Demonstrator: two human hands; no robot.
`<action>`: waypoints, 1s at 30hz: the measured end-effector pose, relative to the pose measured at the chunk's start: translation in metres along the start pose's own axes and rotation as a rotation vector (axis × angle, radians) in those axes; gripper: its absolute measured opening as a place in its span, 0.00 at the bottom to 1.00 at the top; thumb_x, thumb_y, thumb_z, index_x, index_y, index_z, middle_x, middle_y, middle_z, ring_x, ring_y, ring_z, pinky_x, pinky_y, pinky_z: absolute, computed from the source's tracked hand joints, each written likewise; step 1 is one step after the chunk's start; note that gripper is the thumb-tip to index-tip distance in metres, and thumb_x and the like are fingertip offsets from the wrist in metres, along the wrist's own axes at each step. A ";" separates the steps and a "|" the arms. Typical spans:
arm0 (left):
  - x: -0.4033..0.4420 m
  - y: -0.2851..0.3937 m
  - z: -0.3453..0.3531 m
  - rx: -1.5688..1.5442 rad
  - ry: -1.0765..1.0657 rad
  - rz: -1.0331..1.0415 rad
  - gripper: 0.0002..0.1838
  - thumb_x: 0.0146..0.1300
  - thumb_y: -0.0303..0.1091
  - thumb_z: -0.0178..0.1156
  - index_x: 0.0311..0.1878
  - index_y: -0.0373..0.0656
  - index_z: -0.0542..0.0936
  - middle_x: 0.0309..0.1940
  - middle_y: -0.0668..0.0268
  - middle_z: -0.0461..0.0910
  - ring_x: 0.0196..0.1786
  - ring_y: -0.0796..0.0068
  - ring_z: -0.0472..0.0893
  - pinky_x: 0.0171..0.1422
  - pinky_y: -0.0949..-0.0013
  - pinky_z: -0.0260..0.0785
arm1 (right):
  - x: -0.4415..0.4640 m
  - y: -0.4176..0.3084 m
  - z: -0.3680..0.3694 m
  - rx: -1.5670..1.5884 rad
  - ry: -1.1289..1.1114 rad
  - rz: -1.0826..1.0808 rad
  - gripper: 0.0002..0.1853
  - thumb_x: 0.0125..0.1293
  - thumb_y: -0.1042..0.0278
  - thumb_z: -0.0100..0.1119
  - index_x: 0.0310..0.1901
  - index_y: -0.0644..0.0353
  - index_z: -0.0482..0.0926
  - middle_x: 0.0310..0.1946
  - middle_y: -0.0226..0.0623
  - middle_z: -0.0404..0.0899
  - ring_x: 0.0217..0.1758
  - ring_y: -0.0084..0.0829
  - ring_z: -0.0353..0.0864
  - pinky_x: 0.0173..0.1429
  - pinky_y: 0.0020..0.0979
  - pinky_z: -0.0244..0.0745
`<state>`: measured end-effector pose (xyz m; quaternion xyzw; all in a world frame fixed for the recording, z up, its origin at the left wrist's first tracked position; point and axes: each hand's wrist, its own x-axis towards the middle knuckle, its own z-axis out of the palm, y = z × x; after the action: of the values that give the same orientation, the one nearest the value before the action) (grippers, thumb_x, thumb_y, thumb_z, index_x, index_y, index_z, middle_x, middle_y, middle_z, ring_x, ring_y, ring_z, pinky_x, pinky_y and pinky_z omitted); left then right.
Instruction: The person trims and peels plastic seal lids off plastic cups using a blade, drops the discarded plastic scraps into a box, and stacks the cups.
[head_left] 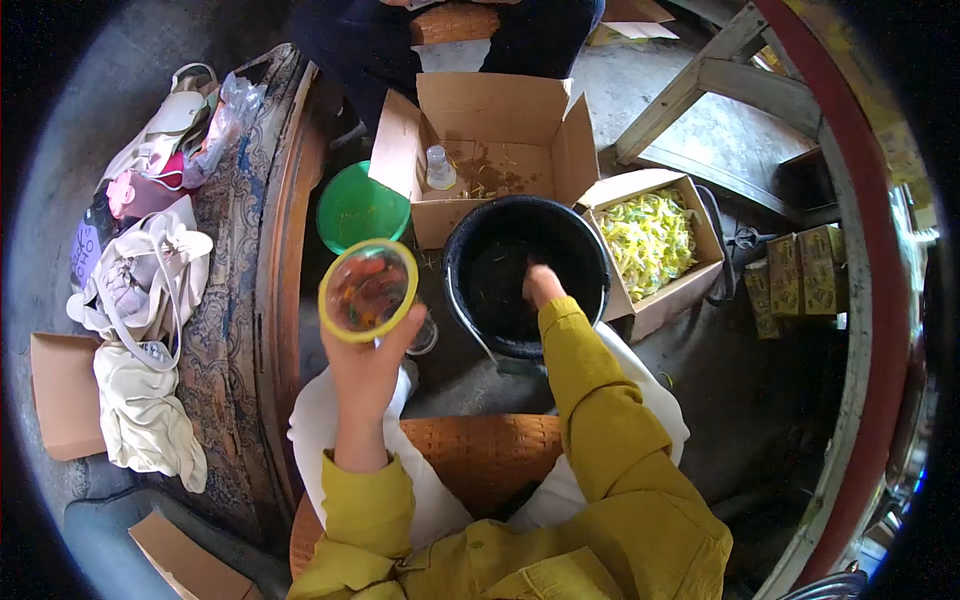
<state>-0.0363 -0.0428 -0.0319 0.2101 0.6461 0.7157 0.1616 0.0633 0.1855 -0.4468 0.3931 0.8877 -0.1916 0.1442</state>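
My left hand [365, 375] is wrapped round a clear cup with a yellow rim [368, 290], tilted so its opening faces up toward me; small reddish and orange bits show inside. My right hand [543, 284] reaches down into a black bucket [460, 240], and its fingertips are hidden in the dark interior. Behind the cup stands a green basin [362, 208]. An open cardboard box [495, 95] beyond the bucket holds a clear plastic cup [440, 168] and scattered bits. Another clear cup [424, 338] is partly visible beside my left hand.
To the bucket's right is a box of yellow-green shreds [648, 240], with small yellow packets [805, 275] farther right. A wooden frame [760, 95] stands at right. Bags [150, 260] lie on the left bench. Another person's legs [350, 50] are beyond the box.
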 end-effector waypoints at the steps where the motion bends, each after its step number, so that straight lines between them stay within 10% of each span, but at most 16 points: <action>1: -0.002 0.005 0.001 -0.010 -0.027 -0.018 0.28 0.48 0.23 0.65 0.53 0.38 0.65 0.46 0.62 0.70 0.50 0.69 0.73 0.51 0.69 0.68 | -0.059 -0.035 -0.117 0.071 -0.074 0.130 0.08 0.52 0.71 0.54 0.32 0.64 0.80 0.36 0.48 0.79 0.42 0.45 0.79 0.45 0.36 0.76; 7: 0.001 0.004 -0.003 -0.380 -0.194 -0.162 0.24 0.59 0.35 0.57 0.58 0.39 0.64 0.50 0.61 0.70 0.52 0.68 0.72 0.54 0.67 0.66 | -0.111 -0.062 -0.264 0.017 -0.486 0.230 0.17 0.40 0.74 0.67 0.37 0.67 0.79 0.39 0.52 0.78 0.44 0.41 0.79 0.46 0.35 0.76; 16: 0.004 -0.006 0.011 -0.550 -0.294 -0.248 0.19 0.61 0.34 0.56 0.54 0.43 0.67 0.44 0.66 0.72 0.48 0.75 0.73 0.51 0.71 0.66 | -0.232 -0.052 -0.290 0.128 0.168 -0.064 0.40 0.22 0.72 0.71 0.48 0.66 0.73 0.40 0.46 0.78 0.46 0.41 0.76 0.50 0.31 0.72; 24: 0.003 -0.067 0.033 -0.018 -0.374 0.137 0.32 0.48 0.26 0.64 0.56 0.40 0.59 0.47 0.62 0.69 0.50 0.73 0.70 0.52 0.70 0.65 | -0.228 -0.061 -0.256 0.209 0.264 -0.112 0.21 0.42 0.74 0.64 0.40 0.71 0.73 0.33 0.53 0.76 0.41 0.49 0.77 0.44 0.39 0.75; 30: 0.006 -0.094 0.031 0.470 -0.467 0.197 0.30 0.45 0.27 0.61 0.51 0.39 0.58 0.47 0.54 0.66 0.50 0.60 0.72 0.54 0.60 0.65 | -0.224 -0.073 -0.258 0.097 0.186 -0.148 0.13 0.39 0.78 0.61 0.31 0.67 0.76 0.30 0.53 0.77 0.37 0.50 0.78 0.43 0.41 0.74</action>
<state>-0.0295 -0.0030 -0.1221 0.4610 0.7155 0.4922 0.1825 0.1270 0.1135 -0.1111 0.3492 0.9134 -0.2071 0.0277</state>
